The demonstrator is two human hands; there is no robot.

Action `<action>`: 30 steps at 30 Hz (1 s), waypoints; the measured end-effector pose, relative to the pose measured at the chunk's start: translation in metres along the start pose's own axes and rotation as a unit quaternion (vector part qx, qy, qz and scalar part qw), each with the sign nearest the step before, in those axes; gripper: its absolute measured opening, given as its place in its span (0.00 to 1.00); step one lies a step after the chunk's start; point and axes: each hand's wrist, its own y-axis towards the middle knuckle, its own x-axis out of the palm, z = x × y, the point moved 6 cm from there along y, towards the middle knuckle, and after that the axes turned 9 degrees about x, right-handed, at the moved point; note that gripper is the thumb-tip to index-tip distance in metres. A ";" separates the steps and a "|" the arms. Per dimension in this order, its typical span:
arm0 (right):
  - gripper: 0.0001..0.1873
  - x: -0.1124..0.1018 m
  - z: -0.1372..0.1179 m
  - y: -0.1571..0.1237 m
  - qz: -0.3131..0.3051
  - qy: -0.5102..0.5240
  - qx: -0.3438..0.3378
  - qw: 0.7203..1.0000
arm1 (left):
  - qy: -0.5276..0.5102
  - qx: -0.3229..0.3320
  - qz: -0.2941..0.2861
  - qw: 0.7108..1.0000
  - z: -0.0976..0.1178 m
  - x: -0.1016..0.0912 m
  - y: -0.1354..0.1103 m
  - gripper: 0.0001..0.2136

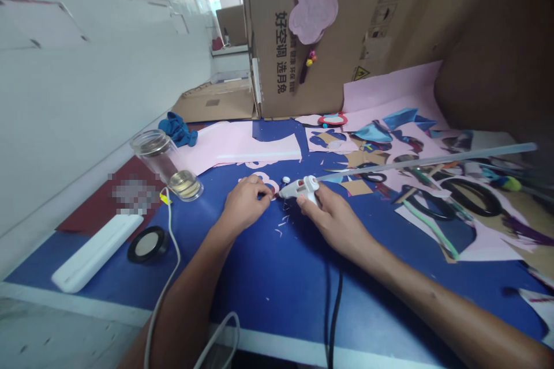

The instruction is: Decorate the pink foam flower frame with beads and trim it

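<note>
My right hand [326, 210] is wrapped round a white hot glue gun [298, 187], its nozzle pointing left. A long translucent glue stick [426, 162] runs out of the gun's back end toward the right. Close to the nozzle tip, my left hand [246, 204] pinches the edge of a small pink paper cutout [261, 176], which lies partly hidden behind the fingers. The nozzle meets the cutout by my left fingertips; whether it touches I cannot tell. A small white round piece [285, 180] and some thin white scraps [283, 221] lie near the gun.
A glass jar [167, 167], a black tape roll [147, 244] and a white bar-shaped case [97, 251] stand left. A white cable [173, 242] crosses my left forearm. Paper scraps, scissors [373, 175] and a black ring [470, 197] crowd the right. A cardboard box [268, 86] rises behind.
</note>
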 end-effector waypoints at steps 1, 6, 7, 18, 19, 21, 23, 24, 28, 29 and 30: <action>0.15 -0.001 0.000 0.000 0.000 0.004 0.004 1.000 | 0.000 -0.001 0.000 1.000 0.000 0.000 0.000 0.10; 0.16 -0.002 -0.001 -0.002 -0.006 0.011 0.027 1.000 | 0.003 -0.008 0.003 1.000 -0.002 0.001 -0.001 0.09; 0.16 -0.002 -0.002 -0.002 -0.007 0.010 0.027 1.000 | 0.004 -0.009 0.003 1.000 -0.002 0.001 -0.001 0.09; 0.17 0.000 0.004 -0.001 -0.001 -0.004 0.030 1.000 | 0.001 -0.007 0.004 1.000 -0.002 0.002 -0.001 0.10; 0.17 0.000 0.004 -0.001 -0.005 -0.003 0.030 1.000 | 0.001 -0.006 0.005 1.000 -0.002 0.002 -0.001 0.10; 0.17 0.000 0.002 -0.001 -0.010 -0.001 0.024 1.000 | 0.003 -0.004 0.006 1.000 -0.001 0.002 -0.001 0.10; 0.17 -0.001 0.000 -0.002 -0.010 0.003 0.019 1.000 | 0.004 -0.005 0.007 1.000 -0.001 0.002 -0.001 0.10; 0.17 -0.001 0.000 -0.002 -0.008 0.006 0.021 1.000 | 0.003 -0.006 0.008 1.000 -0.001 0.002 -0.001 0.10; 0.17 -0.002 -0.001 -0.002 -0.005 0.013 0.024 1.000 | 0.002 -0.004 0.010 1.000 -0.001 0.002 -0.001 0.10; 0.17 -0.001 -0.001 -0.002 -0.004 0.012 0.022 1.000 | 0.003 -0.004 0.011 1.000 -0.001 0.002 -0.001 0.10; 0.17 -0.001 -0.001 -0.002 -0.004 0.011 0.019 1.000 | 0.003 -0.004 0.012 1.000 -0.001 0.002 -0.001 0.10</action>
